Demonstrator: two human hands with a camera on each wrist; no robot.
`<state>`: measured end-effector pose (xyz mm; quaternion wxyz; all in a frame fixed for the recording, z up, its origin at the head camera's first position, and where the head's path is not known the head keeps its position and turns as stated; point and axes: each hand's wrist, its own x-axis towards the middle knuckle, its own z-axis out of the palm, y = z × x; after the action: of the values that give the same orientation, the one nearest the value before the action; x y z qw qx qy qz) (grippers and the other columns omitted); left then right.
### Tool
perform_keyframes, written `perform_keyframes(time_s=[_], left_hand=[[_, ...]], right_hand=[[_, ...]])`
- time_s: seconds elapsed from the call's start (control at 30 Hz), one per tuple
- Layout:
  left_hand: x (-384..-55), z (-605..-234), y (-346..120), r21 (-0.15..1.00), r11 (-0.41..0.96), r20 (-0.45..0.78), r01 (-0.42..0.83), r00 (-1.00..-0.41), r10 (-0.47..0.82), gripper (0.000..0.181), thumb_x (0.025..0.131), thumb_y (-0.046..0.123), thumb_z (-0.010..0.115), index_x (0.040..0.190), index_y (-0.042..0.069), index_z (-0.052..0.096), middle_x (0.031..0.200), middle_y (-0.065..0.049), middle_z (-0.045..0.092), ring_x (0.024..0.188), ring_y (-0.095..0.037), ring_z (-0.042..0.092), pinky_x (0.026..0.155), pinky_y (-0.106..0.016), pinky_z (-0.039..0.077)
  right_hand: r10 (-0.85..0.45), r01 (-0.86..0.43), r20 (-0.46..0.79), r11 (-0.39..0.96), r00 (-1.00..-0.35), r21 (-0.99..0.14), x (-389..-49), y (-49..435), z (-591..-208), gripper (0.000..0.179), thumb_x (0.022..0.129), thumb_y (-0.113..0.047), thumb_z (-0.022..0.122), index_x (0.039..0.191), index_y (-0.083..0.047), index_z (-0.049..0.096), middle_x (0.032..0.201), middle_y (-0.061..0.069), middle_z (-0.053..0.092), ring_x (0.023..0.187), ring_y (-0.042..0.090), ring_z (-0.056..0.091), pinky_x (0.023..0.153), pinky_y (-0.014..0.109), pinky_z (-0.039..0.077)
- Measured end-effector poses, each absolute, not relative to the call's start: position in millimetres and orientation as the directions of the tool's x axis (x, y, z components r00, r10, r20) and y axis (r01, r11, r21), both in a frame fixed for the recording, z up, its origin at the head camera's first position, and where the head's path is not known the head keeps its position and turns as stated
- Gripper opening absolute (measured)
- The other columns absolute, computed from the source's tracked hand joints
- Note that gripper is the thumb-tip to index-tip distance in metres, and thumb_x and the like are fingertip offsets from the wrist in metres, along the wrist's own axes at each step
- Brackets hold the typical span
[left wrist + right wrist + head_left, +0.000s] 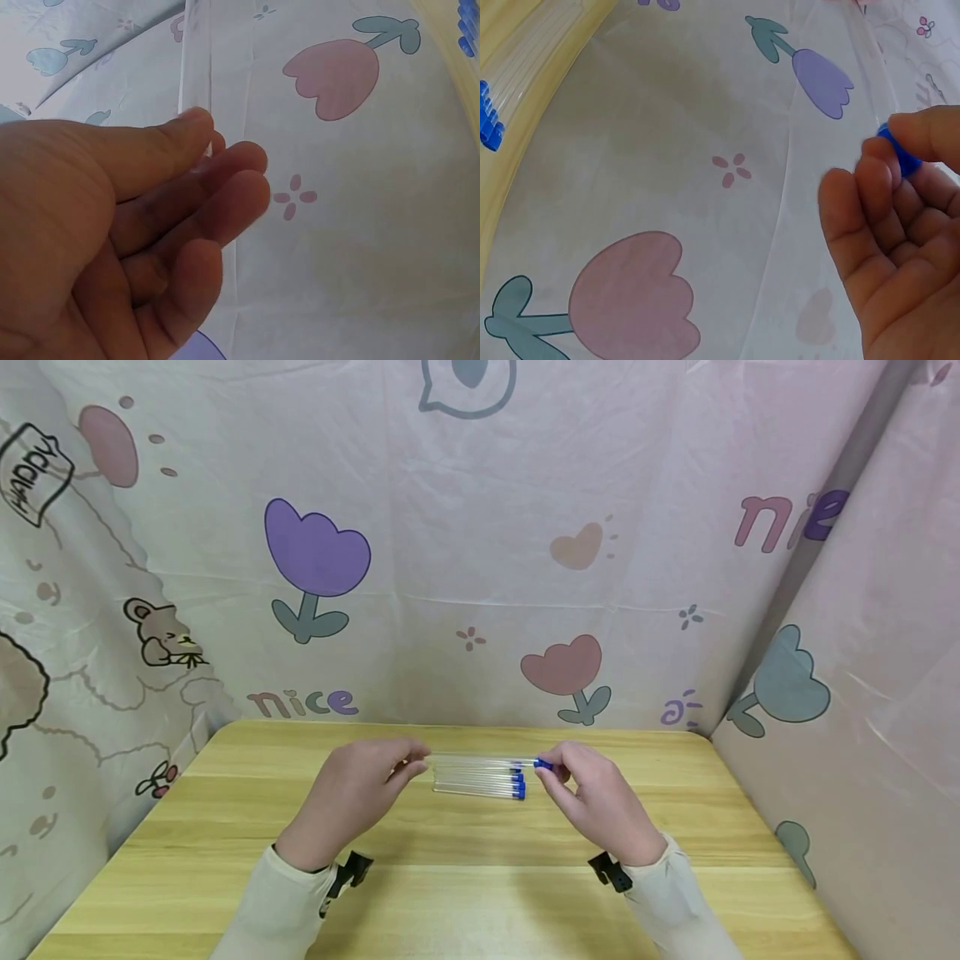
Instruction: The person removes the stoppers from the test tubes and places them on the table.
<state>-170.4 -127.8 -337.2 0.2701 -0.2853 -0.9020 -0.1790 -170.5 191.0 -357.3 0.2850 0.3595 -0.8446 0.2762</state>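
A clear, slender tube (483,758) with a blue cap (904,156) is held crosswise between both hands, over the far part of the table. My left hand (362,789) pinches its clear end between thumb and fingertips; the left wrist view shows the transparent tube (196,60) running up from that pinch. At the other end, my right hand (600,793) grips the blue cap between thumb and index finger. Just nearer than the held tube, several similar clear tubes (476,785) lie side by side, blue caps (519,789) all toward the right.
Beneath everything is a wooden-patterned table (465,893). A pale printed curtain (465,543) with flowers and lettering hangs behind its far edge and along both sides. Each wrist carries a small black mount, such as the one (354,870) on the left sleeve.
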Motion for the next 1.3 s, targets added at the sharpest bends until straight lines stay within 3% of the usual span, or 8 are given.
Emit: perform_keyframes(time_s=[0.2, 0.47, 1.0, 1.3], left_hand=[[-171.2, -337.5, -128.2, 0.14, 0.764, 0.616, 0.629, -0.659, 0.43, 0.014, 0.09, 0.015, 0.082, 0.104, 0.013, 0.079, 0.092, 0.004, 0.078, 0.071, -0.007, 0.071, 0.062, -0.025, 0.056], [-169.4, -336.5, -128.3, 0.151, 0.768, 0.593, 0.622, -0.679, 0.434, 0.013, 0.092, 0.016, 0.08, 0.105, 0.014, 0.078, 0.091, 0.006, 0.077, 0.068, -0.003, 0.066, 0.059, -0.021, 0.051], [-168.9, -336.7, -128.6, 0.151, 0.772, 0.587, 0.618, -0.684, 0.433, 0.013, 0.093, 0.016, 0.08, 0.106, 0.014, 0.077, 0.094, 0.006, 0.077, 0.074, -0.006, 0.069, 0.064, -0.025, 0.056], [-168.9, -336.4, -129.3, 0.157, 0.783, 0.565, 0.602, -0.705, 0.429, 0.014, 0.093, 0.015, 0.079, 0.107, 0.013, 0.077, 0.096, 0.005, 0.077, 0.078, -0.009, 0.07, 0.068, -0.028, 0.057]], right_hand=[[-0.472, -0.762, 0.665, 0.603, -0.579, -0.236, -171.5, 190.0, -357.0, 0.014, 0.092, -0.002, 0.077, 0.101, -0.009, 0.068, 0.089, -0.007, 0.064, 0.078, 0.003, 0.054, 0.067, 0.02, 0.05], [-0.456, -0.745, 0.679, 0.634, -0.575, -0.205, -170.6, 187.7, -357.2, 0.016, 0.09, -0.005, 0.079, 0.104, -0.009, 0.07, 0.091, -0.006, 0.067, 0.081, 0.003, 0.06, 0.069, 0.022, 0.055], [-0.443, -0.727, 0.684, 0.66, -0.58, -0.189, -168.6, 186.4, -357.6, 0.021, 0.088, -0.004, 0.082, 0.105, -0.01, 0.071, 0.095, -0.005, 0.07, 0.084, 0.005, 0.063, 0.073, 0.024, 0.058], [-0.476, -0.76, 0.694, 0.63, -0.54, -0.16, -170.9, 185.9, -359.6, 0.021, 0.088, -0.003, 0.08, 0.107, -0.008, 0.071, 0.096, -0.004, 0.07, 0.084, 0.007, 0.063, 0.074, 0.025, 0.057]])
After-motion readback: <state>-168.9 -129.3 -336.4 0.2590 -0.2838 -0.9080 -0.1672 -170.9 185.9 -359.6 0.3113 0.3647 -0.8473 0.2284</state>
